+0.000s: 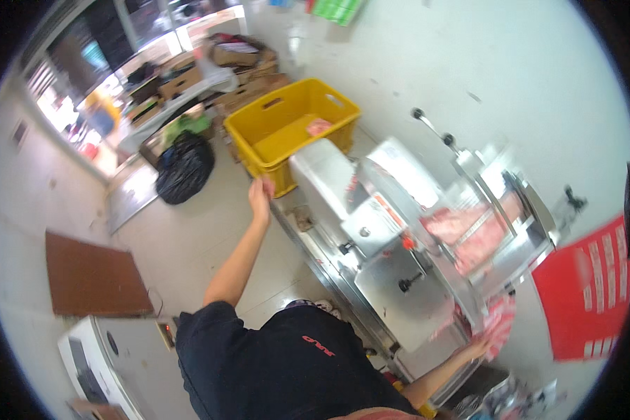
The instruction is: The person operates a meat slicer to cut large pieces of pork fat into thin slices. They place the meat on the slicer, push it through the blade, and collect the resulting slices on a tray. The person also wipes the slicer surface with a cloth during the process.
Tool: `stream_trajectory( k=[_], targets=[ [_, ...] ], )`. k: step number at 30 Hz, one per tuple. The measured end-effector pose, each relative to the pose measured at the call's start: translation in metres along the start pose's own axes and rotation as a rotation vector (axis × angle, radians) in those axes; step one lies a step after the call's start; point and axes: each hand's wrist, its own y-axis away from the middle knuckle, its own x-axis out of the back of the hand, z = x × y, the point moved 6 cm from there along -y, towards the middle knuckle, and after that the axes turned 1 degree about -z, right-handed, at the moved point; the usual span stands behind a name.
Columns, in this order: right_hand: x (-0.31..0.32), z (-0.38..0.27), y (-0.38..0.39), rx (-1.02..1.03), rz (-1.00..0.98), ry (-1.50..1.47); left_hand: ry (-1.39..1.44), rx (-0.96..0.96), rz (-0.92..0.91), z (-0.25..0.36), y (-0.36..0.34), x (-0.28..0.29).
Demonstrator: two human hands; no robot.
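Black shirt [287, 371] fills the foreground beside a meat slicer [367, 227].
Bars partly hide the meat [476, 241] on it. Right hand [479, 346] meets a blurred striped bundle [499, 323]; left hand [260, 189] nears a yellow crate [283, 179]; whether either hand's fingers grip cannot be told.

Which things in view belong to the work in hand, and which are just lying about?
Likely part of the work:
meat slicer
pink meat on the slicer
red-and-white striped item at the right hand, too blurred to identify
yellow crate near the left hand

Apparently just lying about:
black plastic bag
brown panel
cardboard boxes
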Motion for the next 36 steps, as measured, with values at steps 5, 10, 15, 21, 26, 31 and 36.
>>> stream_trajectory(
  k=[5, 10, 15, 21, 26, 31, 36],
  targets=[
    [-0.017, 0.132, 0.113, -0.763, -0.387, 0.055, -0.335, 0.413, 0.105, -0.084, 0.194, 0.132],
    [-0.075, 0.133, 0.108, -0.731, -0.447, 0.015, -0.206, 0.574, -0.594, -0.103, 0.276, -0.010],
    [-0.100, 0.130, 0.100, -0.700, -0.482, -0.019, 0.082, 0.572, -1.370, -0.053, 0.345, -0.176],
    [-0.099, 0.131, 0.106, -0.709, -0.485, -0.036, 0.182, 0.458, -1.190, -0.057, 0.364, -0.280],
    [-0.107, 0.133, 0.108, -0.721, -0.504, -0.044, 0.245, 0.424, -0.771, -0.099, 0.346, -0.323],
    [-0.106, 0.137, 0.108, -0.732, -0.489, -0.047, 0.382, 0.595, -0.660, -0.120, 0.336, -0.351],
    [-0.076, 0.140, 0.118, -0.758, -0.436, -0.083, 0.473, 0.688, -0.680, -0.128, 0.333, -0.365]
  ],
)
